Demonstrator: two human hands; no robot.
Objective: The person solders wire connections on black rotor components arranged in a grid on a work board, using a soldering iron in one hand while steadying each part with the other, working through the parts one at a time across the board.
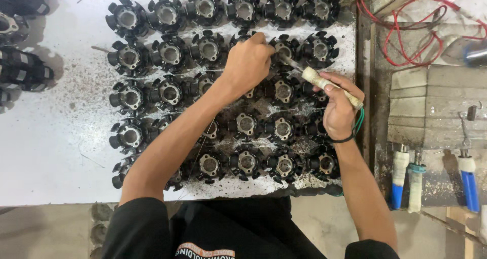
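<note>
Rows of black star-shaped metal cores with round grey centre holes, like this one (127, 19), cover a white board (45, 137). My left hand (247, 64) reaches across the rows and pinches a thin wire at a core (283, 49) in the second row. My right hand (339, 107) grips a tape-wrapped tool handle (329, 86) whose metal tip points up-left at that same core. A black band and a green wire sit at my right wrist.
More black cores (23, 69) lie at the far left edge. Red wires (406, 36) loop at the top right. On the wooden bench to the right lie tools with blue and white handles (469, 183). Metal shavings litter the board.
</note>
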